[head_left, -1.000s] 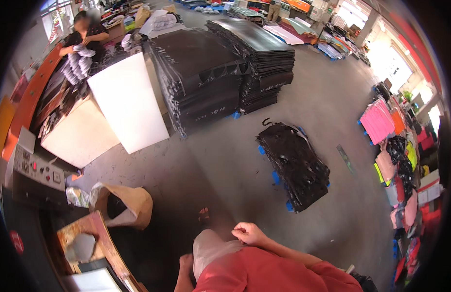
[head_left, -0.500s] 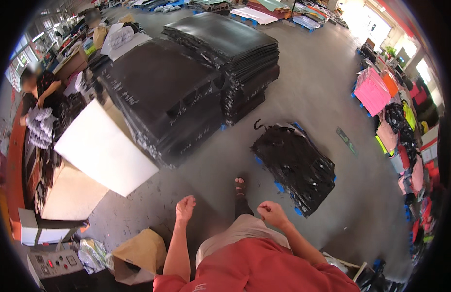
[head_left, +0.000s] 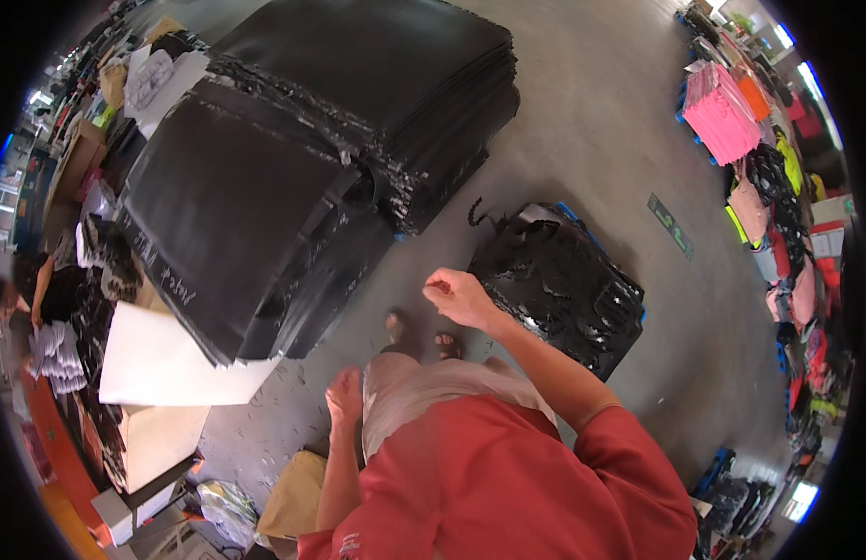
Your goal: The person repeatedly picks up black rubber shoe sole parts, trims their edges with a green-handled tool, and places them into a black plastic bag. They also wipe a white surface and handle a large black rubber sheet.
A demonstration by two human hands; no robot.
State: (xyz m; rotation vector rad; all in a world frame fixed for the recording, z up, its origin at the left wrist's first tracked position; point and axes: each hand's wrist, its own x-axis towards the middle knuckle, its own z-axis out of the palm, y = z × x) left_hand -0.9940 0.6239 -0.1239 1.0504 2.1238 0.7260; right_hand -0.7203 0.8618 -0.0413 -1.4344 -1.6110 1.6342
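My right hand [head_left: 459, 299] is raised in front of me with its fingers curled in; nothing shows in it. It hangs over the floor by the left edge of a low heap of black cut sheet scraps [head_left: 554, 280]. My left hand [head_left: 344, 397] is lower, beside my left thigh, slightly blurred, with its fingers folded and nothing visible in them. Ahead and to the left stands a big stack of black sheets [head_left: 237, 205], with a second, taller stack of black sheets [head_left: 386, 65] behind it. Neither hand touches any of these.
A white sheet [head_left: 171, 359] lies at the left, partly under the near stack's corner. A brown paper sack [head_left: 297, 495] stands low on the left. Another person bends at the far left. Pink sheets [head_left: 722, 112] and coloured scraps line the right side.
I have stepped forward, and the view has tipped down, bringing the black stacks closer. My right hand has risen and swung left; my left hand has dropped back slightly. Both feet now show.
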